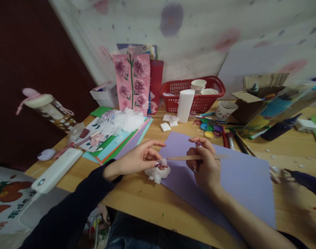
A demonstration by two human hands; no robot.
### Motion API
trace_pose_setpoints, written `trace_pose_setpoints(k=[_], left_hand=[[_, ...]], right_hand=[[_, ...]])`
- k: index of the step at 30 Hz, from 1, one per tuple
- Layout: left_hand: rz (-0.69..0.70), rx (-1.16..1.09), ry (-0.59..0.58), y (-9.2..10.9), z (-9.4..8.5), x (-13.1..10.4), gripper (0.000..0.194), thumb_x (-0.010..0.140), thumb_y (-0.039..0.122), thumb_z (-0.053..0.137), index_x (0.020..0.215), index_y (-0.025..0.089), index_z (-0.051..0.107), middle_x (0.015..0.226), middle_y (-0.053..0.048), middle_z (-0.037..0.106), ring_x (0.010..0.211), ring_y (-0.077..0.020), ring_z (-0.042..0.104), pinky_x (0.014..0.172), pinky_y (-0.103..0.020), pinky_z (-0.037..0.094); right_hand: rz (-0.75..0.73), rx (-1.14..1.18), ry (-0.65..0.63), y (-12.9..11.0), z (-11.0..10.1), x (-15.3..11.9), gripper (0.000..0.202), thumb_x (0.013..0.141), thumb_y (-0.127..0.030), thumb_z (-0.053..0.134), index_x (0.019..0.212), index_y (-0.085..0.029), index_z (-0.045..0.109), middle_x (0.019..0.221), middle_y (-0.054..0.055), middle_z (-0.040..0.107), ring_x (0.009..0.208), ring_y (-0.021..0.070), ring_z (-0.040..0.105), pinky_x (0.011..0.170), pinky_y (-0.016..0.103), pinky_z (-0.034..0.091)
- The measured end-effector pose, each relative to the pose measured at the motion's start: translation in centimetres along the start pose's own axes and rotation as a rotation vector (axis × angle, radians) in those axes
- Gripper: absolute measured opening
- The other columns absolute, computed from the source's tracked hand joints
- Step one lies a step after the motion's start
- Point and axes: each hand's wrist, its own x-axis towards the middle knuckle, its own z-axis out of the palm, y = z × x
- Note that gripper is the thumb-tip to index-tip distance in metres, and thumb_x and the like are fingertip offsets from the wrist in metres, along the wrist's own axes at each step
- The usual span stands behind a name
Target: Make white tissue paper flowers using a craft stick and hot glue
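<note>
My left hand [144, 157] pinches a small piece of thin white tissue paper [163, 162] between thumb and finger. Crumpled white tissue [158, 174] lies just under those fingertips, at the edge of a sheet of purple paper [240, 186]. Over the sheet, my right hand [206, 160] is closed around a thin tan wooden stick [185, 157]. The stick is held nearly level, and its narrow, reddish tip points left, right at the tissue in my left hand. Whether the tip touches the tissue, I cannot tell.
Behind the sheet sit paint pots [209, 128], a white roll [185, 105] and a red basket [170, 95] with cups. Colored papers and white fluff [129, 121] lie left, near a white lamp [58, 169] and bottle [49, 107]. A glue gun [305, 180] rests right.
</note>
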Motion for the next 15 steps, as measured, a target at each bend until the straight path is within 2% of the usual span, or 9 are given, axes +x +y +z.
trace_pose_setpoints(k=[3,9,15], left_hand=[[0.01,0.012,-0.002,0.1,0.1,-0.1,0.053,0.077,0.01,0.064,0.125,0.016,0.043,0.088,-0.006,0.074,0.086,-0.0175,0.069,0.076,-0.03,0.049],[-0.017,0.121,0.085,0.2,0.8,0.0,0.057,0.077,0.011,0.062,0.13,0.018,0.043,0.092,-0.005,0.074,0.085,-0.017,0.067,0.075,-0.029,0.046],[0.031,0.12,0.135,0.1,1.0,0.1,0.056,0.075,0.013,0.066,0.127,0.018,0.045,0.091,-0.003,0.067,0.087,-0.0161,0.064,0.078,-0.03,0.047]], right_hand=[[-0.006,0.023,0.033,-0.1,0.0,0.3,0.012,0.079,-0.03,0.051,0.088,-0.022,0.054,0.035,-0.013,0.034,0.03,0.0076,0.025,0.035,0.021,0.018],[0.047,-0.001,-0.047,0.1,0.1,-0.4,0.015,0.08,-0.032,0.051,0.091,-0.021,0.055,0.036,-0.013,0.034,0.03,0.0073,0.025,0.036,0.021,0.018],[0.028,-0.024,-0.064,0.1,0.1,-0.6,0.014,0.083,-0.031,0.049,0.092,-0.021,0.055,0.037,-0.013,0.034,0.03,0.0078,0.026,0.036,0.022,0.018]])
